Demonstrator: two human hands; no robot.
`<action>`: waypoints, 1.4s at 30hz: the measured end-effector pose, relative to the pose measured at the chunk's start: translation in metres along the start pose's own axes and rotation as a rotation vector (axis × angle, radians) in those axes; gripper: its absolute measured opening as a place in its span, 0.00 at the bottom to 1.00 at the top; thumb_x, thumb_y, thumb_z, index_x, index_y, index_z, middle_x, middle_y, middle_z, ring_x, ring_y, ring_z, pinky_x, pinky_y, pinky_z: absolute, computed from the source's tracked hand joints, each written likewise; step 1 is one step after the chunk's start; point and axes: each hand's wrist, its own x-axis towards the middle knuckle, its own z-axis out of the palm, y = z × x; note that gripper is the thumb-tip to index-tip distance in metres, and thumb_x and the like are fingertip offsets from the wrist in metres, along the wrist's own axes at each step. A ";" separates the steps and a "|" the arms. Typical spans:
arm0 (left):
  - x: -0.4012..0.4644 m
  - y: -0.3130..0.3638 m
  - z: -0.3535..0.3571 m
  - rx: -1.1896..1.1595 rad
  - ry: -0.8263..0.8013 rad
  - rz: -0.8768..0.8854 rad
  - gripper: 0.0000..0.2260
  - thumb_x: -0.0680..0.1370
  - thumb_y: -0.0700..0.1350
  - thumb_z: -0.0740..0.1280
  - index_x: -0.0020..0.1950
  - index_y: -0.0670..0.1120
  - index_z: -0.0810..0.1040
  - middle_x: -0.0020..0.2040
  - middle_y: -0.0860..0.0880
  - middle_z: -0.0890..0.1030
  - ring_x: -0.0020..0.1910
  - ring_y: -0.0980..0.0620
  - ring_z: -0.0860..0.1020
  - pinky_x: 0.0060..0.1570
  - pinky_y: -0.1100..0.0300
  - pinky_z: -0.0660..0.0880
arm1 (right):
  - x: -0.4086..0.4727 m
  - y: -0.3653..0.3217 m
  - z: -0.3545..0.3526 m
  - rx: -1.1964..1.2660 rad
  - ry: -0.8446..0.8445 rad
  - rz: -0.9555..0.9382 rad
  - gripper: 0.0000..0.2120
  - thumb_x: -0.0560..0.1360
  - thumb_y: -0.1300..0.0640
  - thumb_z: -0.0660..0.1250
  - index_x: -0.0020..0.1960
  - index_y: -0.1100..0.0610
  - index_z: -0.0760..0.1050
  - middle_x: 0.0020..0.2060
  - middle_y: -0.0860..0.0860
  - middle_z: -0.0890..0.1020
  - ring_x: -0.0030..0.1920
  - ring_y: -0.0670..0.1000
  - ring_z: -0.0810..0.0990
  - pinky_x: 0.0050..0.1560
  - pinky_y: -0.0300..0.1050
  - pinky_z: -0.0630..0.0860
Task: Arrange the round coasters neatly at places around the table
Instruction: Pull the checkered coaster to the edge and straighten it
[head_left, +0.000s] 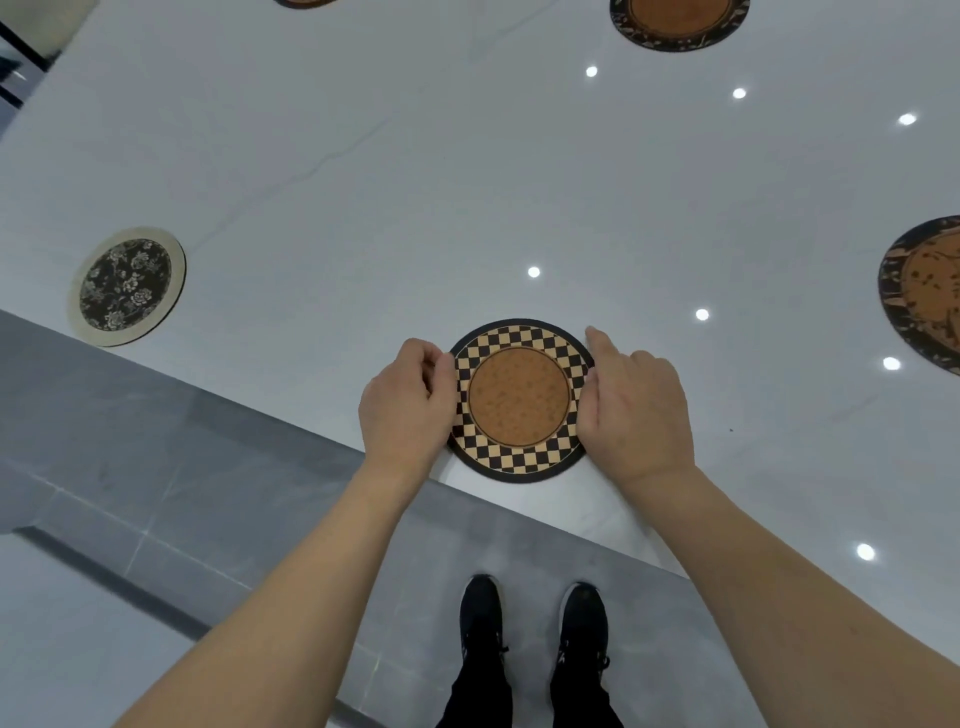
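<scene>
A round checkered coaster (519, 400) with a brown cork centre lies flat near the table's front edge. My left hand (408, 402) grips its left rim and my right hand (636, 410) rests on its right rim. A cream-rimmed floral coaster (126, 286) lies at the left by the edge. A dark-rimmed brown coaster (678, 21) sits at the far right, another (927, 296) is cut off at the right border, and a sliver of a further coaster (304, 2) shows at the top.
The glossy white table (415, 182) reflects several ceiling lights. Its front edge runs diagonally from left to lower right. Grey tiled floor (156, 441) lies below it, with my two black shoes (535, 623).
</scene>
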 end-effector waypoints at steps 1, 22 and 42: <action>0.002 0.001 0.001 0.048 0.007 0.008 0.09 0.79 0.53 0.58 0.44 0.50 0.73 0.32 0.53 0.78 0.33 0.54 0.76 0.35 0.56 0.71 | 0.000 0.000 -0.001 0.013 0.004 0.013 0.21 0.71 0.65 0.62 0.65 0.65 0.73 0.28 0.53 0.72 0.30 0.55 0.69 0.37 0.50 0.69; 0.025 -0.011 0.011 0.221 -0.005 0.283 0.15 0.77 0.51 0.60 0.34 0.45 0.73 0.40 0.50 0.72 0.41 0.48 0.67 0.43 0.53 0.64 | 0.004 0.009 0.000 0.128 0.016 0.008 0.18 0.73 0.55 0.59 0.59 0.55 0.79 0.27 0.53 0.74 0.32 0.55 0.71 0.43 0.50 0.67; 0.022 -0.011 0.012 0.233 -0.027 0.318 0.14 0.76 0.50 0.62 0.34 0.44 0.74 0.40 0.49 0.72 0.41 0.47 0.68 0.43 0.53 0.63 | 0.004 0.012 0.006 0.179 0.072 0.028 0.08 0.71 0.57 0.61 0.48 0.55 0.77 0.39 0.50 0.78 0.41 0.54 0.74 0.48 0.50 0.66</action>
